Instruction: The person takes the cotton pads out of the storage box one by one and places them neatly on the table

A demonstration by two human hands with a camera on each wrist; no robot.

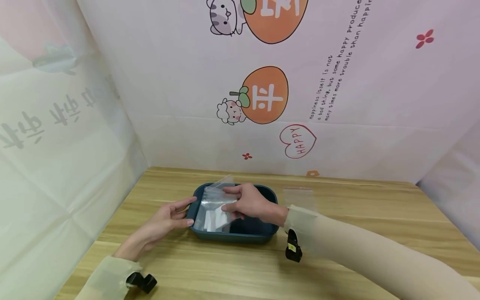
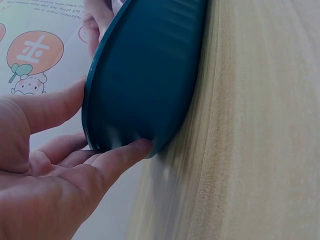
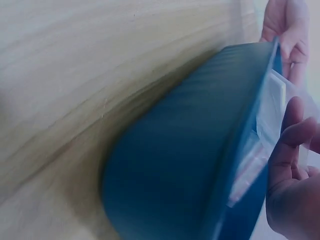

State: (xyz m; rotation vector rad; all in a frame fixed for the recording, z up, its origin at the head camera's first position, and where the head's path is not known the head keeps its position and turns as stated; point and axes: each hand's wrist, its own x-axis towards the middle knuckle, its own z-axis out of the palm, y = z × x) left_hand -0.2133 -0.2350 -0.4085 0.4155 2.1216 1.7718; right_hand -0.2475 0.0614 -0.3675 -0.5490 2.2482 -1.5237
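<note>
A dark blue plastic basin (image 1: pixel 232 237) sits on the table. My left hand (image 1: pixel 168 216) grips its left end, thumb and fingers spread along the rim and outer wall; in the left wrist view a fingertip presses the basin's wall (image 2: pixel 145 75). Over the basin's left half, my right hand (image 1: pixel 253 202) pinches a clear zip bag (image 1: pixel 213 196) with flat white pieces (image 1: pixel 215 218) in it. The right wrist view shows curled fingers (image 3: pixel 290 145) at the clear plastic, and more clear plastic with a pinkish strip (image 3: pixel 247 175) inside the basin.
Another clear zip bag (image 1: pixel 298 196) with a red strip lies right of the basin, partly behind my right wrist. The wooden table (image 1: pixel 360 208) meets a printed cloth backdrop (image 1: pixel 187 141) behind and a pale cloth side (image 1: pixel 67 166) at the left.
</note>
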